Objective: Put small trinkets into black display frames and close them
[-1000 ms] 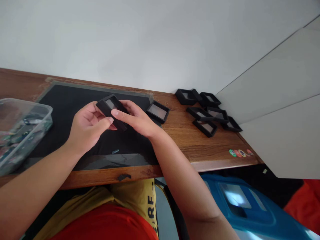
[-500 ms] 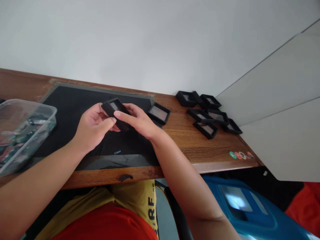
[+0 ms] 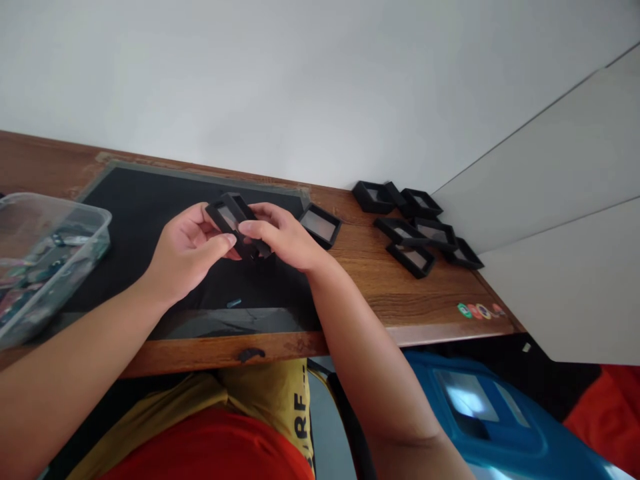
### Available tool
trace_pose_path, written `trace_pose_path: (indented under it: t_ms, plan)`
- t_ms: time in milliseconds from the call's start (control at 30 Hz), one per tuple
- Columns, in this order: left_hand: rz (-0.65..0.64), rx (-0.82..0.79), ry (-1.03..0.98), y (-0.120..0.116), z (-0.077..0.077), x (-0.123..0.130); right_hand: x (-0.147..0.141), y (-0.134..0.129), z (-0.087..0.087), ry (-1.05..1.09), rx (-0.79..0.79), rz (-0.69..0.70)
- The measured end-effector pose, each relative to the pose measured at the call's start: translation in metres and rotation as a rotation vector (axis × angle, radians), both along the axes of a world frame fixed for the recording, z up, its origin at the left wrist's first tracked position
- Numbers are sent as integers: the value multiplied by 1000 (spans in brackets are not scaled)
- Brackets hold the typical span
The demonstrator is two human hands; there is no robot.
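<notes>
Both hands hold a small black box (image 3: 234, 217) with a clear window, raised over the black mat (image 3: 145, 200). My left hand (image 3: 185, 250) grips its left side, thumb at the lower edge. Around its right part wraps my right hand (image 3: 280, 237), with the thumb lying across the front. The box looks partly parted into two pieces, tilted against each other. Just right of my right hand, another black windowed box (image 3: 321, 225) lies at the mat's edge. A small bluish piece (image 3: 233, 303) rests on the mat below the hands.
A clear plastic tub (image 3: 55, 267) of small colourful items stands at the left. Several black windowed boxes (image 3: 413, 259) lie at the back right of the wooden table (image 3: 370, 280). Round stickers (image 3: 483, 311) mark its right front. A blue object (image 3: 480, 413) sits below the table edge.
My right hand has shifted slightly right with its part of the box, which has turned and parted further from the piece in my left hand. My left hand has barely moved.
</notes>
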State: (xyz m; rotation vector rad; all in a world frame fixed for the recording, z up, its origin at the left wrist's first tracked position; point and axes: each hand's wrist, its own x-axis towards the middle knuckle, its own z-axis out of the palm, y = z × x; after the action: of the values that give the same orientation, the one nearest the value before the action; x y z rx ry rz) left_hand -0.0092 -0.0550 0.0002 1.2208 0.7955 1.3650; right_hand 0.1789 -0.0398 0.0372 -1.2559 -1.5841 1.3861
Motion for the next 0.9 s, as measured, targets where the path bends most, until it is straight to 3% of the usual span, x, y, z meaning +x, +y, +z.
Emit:
trace_pose_path:
  t_ms: [200, 400, 500, 667, 900]
  plan:
    - [-78, -96, 29, -2, 7, -9, 15, -4, 16, 159, -99, -91]
    - [-149, -135, 52, 1, 2, -15, 32, -1, 26, 271, -223, -91]
    - [-168, -145, 54, 2, 0, -16, 35, 2, 26, 297, -255, -106]
    - [-127, -200, 25, 3, 3, -13, 29, 1, 24, 245, -156, -163]
    - [-61, -253, -41, 5, 7, -12, 12, 6, 4, 220, -129, -243]
